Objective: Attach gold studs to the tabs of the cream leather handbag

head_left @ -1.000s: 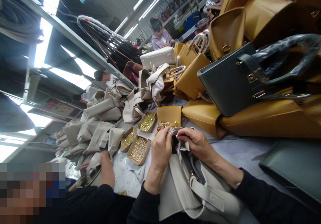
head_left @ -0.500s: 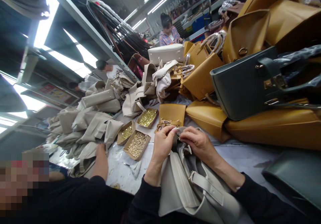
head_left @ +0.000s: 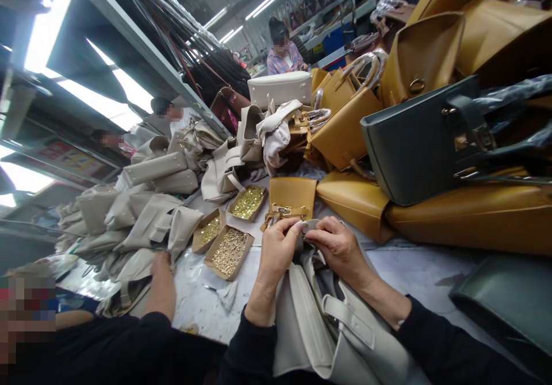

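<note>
A pale grey handbag point(head_left: 345, 339) lies in front of me, its top edge raised toward my hands and its opening partly parted. My left hand point(head_left: 278, 253) pinches the upper edge of the bag between thumb and fingers. Close beside it, my right hand point(head_left: 338, 250) is closed on the same edge, fingertips bent inward. The exact spot between the fingertips is too small to make out. Just beyond my hands sits a small mustard bag point(head_left: 293, 195) with a metal clasp. To the left, cardboard trays hold gold hardware: small gold studs point(head_left: 229, 251) and shinier gold pieces point(head_left: 248, 201).
Mustard bags point(head_left: 466, 224) and a dark green handbag point(head_left: 422, 143) are heaped at right. Grey bags point(head_left: 142, 218) pile up at left, where a co-worker's arm point(head_left: 161, 284) reaches in. A metal post point(head_left: 150, 46) slants across. Other people sit farther back.
The view has turned slightly, shifting the surroundings a little to the left. Both hands keep their grip on the bag's edge, with only slight finger movement.
</note>
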Motion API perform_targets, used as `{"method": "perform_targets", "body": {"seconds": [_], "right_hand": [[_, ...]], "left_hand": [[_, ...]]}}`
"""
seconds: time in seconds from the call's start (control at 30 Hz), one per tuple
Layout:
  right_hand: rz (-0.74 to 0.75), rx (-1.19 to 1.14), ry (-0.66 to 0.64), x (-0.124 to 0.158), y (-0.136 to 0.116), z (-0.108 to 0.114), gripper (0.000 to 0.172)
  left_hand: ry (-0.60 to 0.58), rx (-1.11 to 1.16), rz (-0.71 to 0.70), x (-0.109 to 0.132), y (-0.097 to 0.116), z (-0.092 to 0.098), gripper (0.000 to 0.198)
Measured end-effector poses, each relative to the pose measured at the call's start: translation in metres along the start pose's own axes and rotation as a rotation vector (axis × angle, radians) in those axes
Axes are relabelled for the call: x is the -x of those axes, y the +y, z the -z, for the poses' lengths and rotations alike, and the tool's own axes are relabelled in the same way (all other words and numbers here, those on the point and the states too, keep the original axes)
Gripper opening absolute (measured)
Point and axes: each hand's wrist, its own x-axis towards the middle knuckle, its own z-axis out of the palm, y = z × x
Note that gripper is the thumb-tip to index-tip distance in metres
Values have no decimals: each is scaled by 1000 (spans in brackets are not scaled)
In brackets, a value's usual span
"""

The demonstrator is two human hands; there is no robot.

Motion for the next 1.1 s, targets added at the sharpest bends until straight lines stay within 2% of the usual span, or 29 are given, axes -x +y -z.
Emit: {"method": "perform_targets", "body": {"seconds": [0.37, 0.6, 0.93, 1.1], "right_hand": [[-8, -66, 16, -2, 3, 1, 15], [-40, -44, 18, 0, 2, -1, 18], [-224, -346, 27, -9, 2, -2, 9], [-285, -392, 22, -10, 0, -2, 6]], "left_hand": [[-2, 113, 75, 2, -4, -1, 18], [9, 119, 57, 4, -4, -1, 17], [-12, 139, 12, 7, -6, -1, 20], [-7, 149, 4, 8, -5, 1, 20]]}}
